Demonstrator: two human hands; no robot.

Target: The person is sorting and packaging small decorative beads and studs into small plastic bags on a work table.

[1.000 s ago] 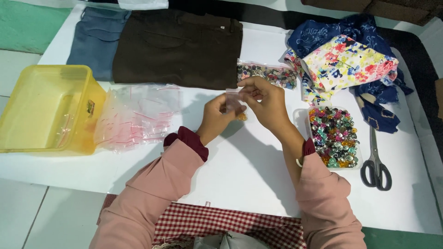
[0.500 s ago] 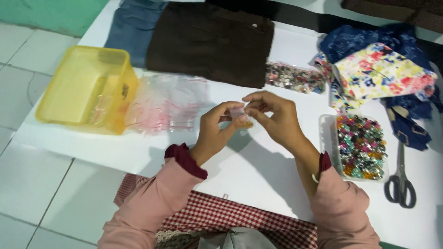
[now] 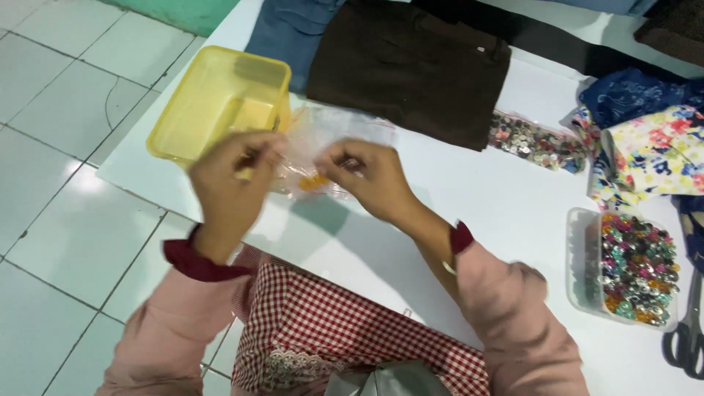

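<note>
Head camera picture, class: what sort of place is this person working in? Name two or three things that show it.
Probably a home sewing or craft table. Folded brown cloth and floral fabric lie on a white table, beside a clear tray of coloured buttons and scissors.

Between my left hand [image 3: 231, 183] and right hand [image 3: 367, 180] is a thin, clear plastic bag [image 3: 323, 158], glossy and crinkled. Just beyond my left fingers sits a translucent yellow plastic box [image 3: 213, 103], smooth. Past the bag lies matt brown cloth [image 3: 411, 66]. Well off my right wrist, a clear plastic tray [image 3: 587, 264] holds shiny, many-coloured buttons [image 3: 638, 268]. The white tabletop [image 3: 506, 198] looks smooth.
</note>
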